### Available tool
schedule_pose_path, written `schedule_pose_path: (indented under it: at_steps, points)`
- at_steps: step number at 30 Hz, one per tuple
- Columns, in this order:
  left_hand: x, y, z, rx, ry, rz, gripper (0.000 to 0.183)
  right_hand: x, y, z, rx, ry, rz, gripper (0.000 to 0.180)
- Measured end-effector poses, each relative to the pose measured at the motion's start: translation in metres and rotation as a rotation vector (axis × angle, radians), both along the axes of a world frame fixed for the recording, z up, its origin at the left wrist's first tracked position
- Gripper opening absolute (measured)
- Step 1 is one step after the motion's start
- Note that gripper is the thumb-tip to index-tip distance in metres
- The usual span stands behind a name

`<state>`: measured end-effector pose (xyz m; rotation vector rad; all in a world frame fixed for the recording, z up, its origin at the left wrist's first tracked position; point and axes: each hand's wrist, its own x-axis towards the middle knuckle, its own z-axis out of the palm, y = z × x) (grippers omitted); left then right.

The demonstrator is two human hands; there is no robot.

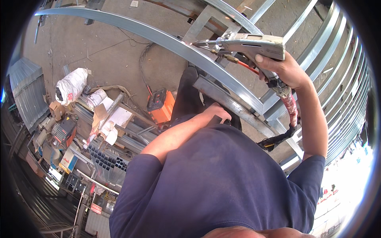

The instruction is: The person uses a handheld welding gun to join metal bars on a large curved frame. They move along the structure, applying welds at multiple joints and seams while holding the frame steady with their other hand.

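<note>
My right hand (pixel 287 70) is closed around the grip of a metal handheld welding gun (pixel 253 44). The gun's nozzle tip meets the edge of a long galvanized steel tube (pixel 143 32), where a small bright glow shows beside a flat steel crosspiece (pixel 201 23). An orange-red hose and a thick cable wrapped in red and black run from the gun. My left hand (pixel 218 111) rests low by my lap at a dark object, partly hidden by my shirt; its grip is unclear.
A rusty steel beam (pixel 235 104) crosses near my legs. An orange and black machine (pixel 160 105) with a cable stands on the floor to the left. Further left are a white sack (pixel 71 86), cardboard and stacked metal profiles (pixel 26 89). Several long tubes (pixel 342 98) lie at right.
</note>
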<state>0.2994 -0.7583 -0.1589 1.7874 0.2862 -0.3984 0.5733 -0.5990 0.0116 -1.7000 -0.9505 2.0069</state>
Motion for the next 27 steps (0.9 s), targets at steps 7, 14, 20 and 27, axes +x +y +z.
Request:
schedule_pose_path:
  at_steps: [7,14,20,27]
  points:
    - [0.008,-0.017,-0.006,0.103,-0.155,0.046,0.031,0.024,-0.038,0.005,-0.035,0.042,-0.048,0.056]
    - [0.015,-0.022,-0.001,0.103,-0.074,-0.02,0.033,0.03,-0.055,-0.015,0.017,0.064,-0.052,0.052]
    - [0.017,-0.028,-0.002,0.025,0.025,-0.055,0.033,0.03,-0.051,-0.017,0.02,0.041,-0.01,0.051]
    - [0.019,-0.029,0.001,0.085,-0.004,-0.029,0.036,0.03,-0.05,-0.017,0.028,-0.008,0.012,0.05]
